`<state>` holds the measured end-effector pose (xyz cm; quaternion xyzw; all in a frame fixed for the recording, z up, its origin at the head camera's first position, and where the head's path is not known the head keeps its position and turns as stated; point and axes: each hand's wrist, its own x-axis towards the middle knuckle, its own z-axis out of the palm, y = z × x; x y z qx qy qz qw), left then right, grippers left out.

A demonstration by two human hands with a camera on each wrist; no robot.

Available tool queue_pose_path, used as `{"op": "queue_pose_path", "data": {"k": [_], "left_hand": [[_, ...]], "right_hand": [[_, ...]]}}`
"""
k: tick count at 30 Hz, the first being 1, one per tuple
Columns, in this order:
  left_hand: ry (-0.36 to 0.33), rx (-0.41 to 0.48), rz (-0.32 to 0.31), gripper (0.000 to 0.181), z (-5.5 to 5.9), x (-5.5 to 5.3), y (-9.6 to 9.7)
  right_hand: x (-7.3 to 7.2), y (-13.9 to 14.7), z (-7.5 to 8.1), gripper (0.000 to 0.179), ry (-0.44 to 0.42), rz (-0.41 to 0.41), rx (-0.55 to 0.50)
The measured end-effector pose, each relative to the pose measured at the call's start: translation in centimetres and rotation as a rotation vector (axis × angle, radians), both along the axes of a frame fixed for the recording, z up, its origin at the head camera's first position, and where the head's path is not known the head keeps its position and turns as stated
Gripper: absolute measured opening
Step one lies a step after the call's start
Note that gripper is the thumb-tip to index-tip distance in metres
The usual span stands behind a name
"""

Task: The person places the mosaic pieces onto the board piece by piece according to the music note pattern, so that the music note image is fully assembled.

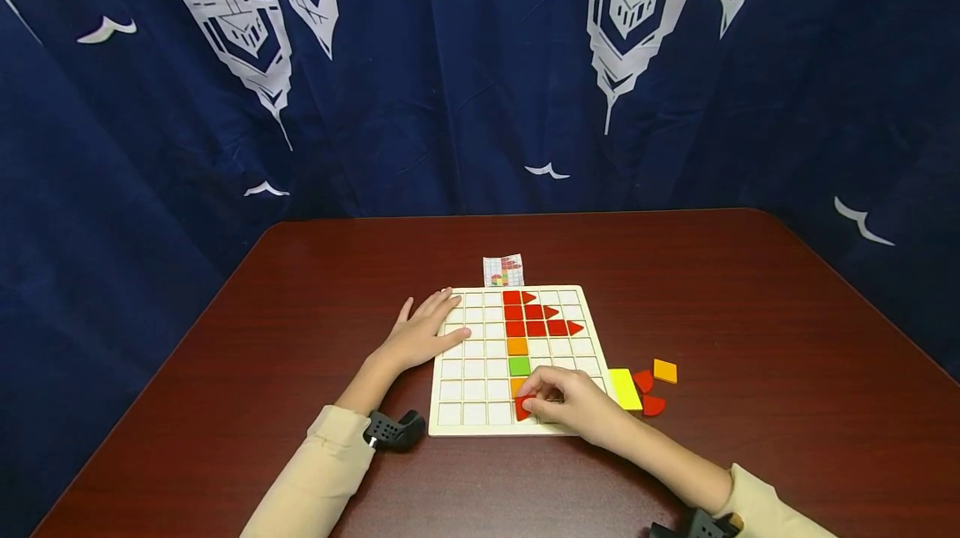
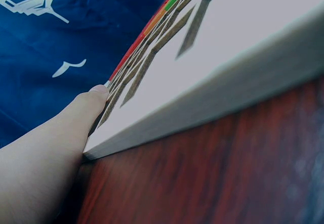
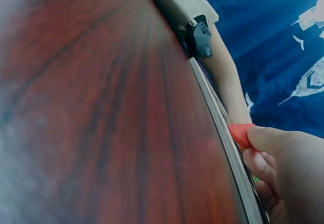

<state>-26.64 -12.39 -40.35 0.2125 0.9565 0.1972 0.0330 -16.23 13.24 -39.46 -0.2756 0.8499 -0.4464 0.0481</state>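
Observation:
A white gridded board (image 1: 480,430) lies on the table. My left hand (image 1: 420,339) rests on its left edge with the fingers straight; in the left wrist view the thumb (image 2: 93,98) touches the rim. Between thumb and fingers, my right hand (image 1: 573,406) pinches a red piece (image 1: 522,409) with a pointed corner over the bottom row, its full shape partly covered. Rows of red squares ending in red triangles (image 1: 575,328) fill upper cells. Below them run an orange square (image 1: 517,347), a green square (image 1: 519,366) and another orange square (image 1: 516,388), partly hidden by the right hand.
A small printed pattern card (image 1: 503,271) lies behind the board. Right of the board are yellow pieces (image 1: 624,389), rounded red pieces (image 1: 653,405) and an orange-yellow square (image 1: 665,371). Dark blue cloth (image 1: 450,104) hangs behind the brown table (image 1: 360,271).

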Motion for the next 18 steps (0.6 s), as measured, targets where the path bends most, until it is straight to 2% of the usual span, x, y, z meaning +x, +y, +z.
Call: {"op": "queue_pose_path", "data": {"k": [13, 18], "left_hand": [[0.001, -0.001, 0.009, 0.07, -0.22, -0.17, -0.09], [-0.001, -0.003, 0.008, 0.069, -0.24, -0.1, -0.06]], "right_hand": [[-0.44, 0.33, -0.49, 0.012, 0.082, 0.108, 0.024], [-0.5, 0.46, -0.58, 0.012, 0.119, 0.119, 0.043]]}}
